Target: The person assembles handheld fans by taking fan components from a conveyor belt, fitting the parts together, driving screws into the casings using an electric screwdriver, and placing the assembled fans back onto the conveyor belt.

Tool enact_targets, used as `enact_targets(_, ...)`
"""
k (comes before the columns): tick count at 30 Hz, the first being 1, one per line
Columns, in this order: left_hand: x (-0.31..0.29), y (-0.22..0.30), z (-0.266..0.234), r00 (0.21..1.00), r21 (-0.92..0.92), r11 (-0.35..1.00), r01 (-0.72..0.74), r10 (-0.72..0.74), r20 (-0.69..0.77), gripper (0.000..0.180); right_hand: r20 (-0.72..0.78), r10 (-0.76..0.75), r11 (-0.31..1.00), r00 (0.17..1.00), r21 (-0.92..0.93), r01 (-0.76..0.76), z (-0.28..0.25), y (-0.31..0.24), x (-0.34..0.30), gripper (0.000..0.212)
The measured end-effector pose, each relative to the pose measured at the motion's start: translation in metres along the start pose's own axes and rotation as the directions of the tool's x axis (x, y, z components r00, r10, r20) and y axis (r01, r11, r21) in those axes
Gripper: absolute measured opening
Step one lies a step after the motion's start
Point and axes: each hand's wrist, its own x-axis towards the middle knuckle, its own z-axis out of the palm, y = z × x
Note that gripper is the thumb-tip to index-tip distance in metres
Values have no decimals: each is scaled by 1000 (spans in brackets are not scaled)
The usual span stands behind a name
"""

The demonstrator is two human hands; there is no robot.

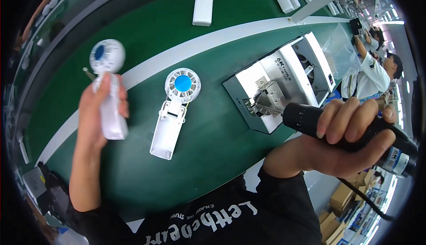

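Note:
My left hand (98, 109) is closed around the white handle of a small handheld fan (112, 112), slightly smeared by motion, over the left of the green bench. In my right hand (350, 134) is a black electric screwdriver (306, 117). Its tip reaches the metal pick-up bracket on the front of a silver screw feeder (284, 78); whether a screw sits on the tip cannot be made out. Between my hands a second handheld fan (183, 84) lies on the bench, its handle a hollow shell and a blue disc at its round head's centre.
Beyond a pale curved rail (186, 45) runs a green conveyor belt (155, 21) carrying a white fan (203, 5) and several more at the far right. A clear plastic bag (341, 52) lies behind the feeder. A co-worker (372, 76) sits at right. The screwdriver's cord (366, 198) hangs down.

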Motion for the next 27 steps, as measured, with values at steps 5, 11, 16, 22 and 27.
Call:
enact_targets(5, -12, -22, 54, 988, -47, 999, 29, -21, 155, 33, 11, -9, 984, 1000, -178, 11, 5, 16, -1, 18)
enact_targets(11, -20, -31, 76, 939, -19, 1000, -14, 20, 342, 33, -74, 9, 966, 997, -258, -28, 2, 33, -3, 13)
enact_targets(16, -23, -38, 82, 899, -1, 1000, 23, -21, 437, 34, -15, 99, 984, 995, -148, -100, -9, 31, -1, 13)
enact_targets(22, -29, -59, 100, 907, -80, 989, 122, -79, 414, 31, -71, 145, 929, 987, 354, -111, -5, 13, -5, 13)
enact_targets(27, -40, -60, 98, 892, 62, 994, 85, -104, 439, 29, -107, -5, 907, 994, 417, 49, 36, 8, -31, 14)
